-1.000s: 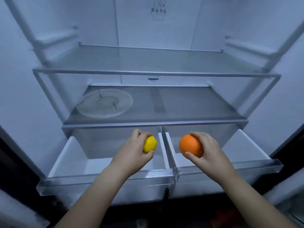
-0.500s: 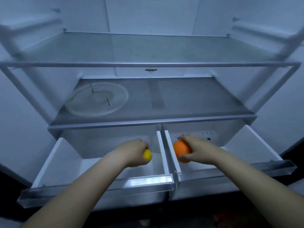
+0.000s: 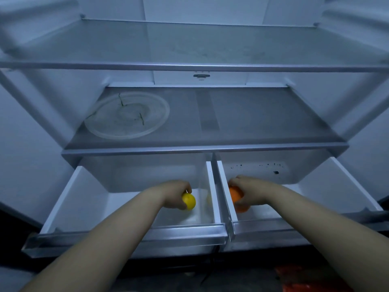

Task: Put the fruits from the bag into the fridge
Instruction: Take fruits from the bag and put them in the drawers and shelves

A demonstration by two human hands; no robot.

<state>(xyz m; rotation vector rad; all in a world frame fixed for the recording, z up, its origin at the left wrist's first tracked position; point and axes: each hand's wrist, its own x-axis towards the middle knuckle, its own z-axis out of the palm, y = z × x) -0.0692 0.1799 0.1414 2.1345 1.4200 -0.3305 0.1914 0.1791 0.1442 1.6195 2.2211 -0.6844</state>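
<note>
The fridge stands open in front of me with both bottom drawers pulled out. My left hand (image 3: 172, 193) reaches down into the left drawer (image 3: 69, 199) and grips a small yellow lemon (image 3: 189, 201) low near the drawer's floor. My right hand (image 3: 250, 191) reaches into the right drawer (image 3: 355, 190) with its fingers curled over an orange (image 3: 236, 197), close to that drawer's left wall. The bag is out of view.
A glass shelf (image 3: 263, 121) above the drawers carries a clear round glass plate (image 3: 126, 114) on its left side. A higher glass shelf (image 3: 189, 45) spans the fridge. A white divider (image 3: 214, 186) separates the two drawers. Something red (image 3: 305, 279) lies on the dark floor at the lower right.
Both hands have gone from above the drawer fronts down into the drawers, carrying the lemon and the orange lower. The view has moved closer to the fridge.
</note>
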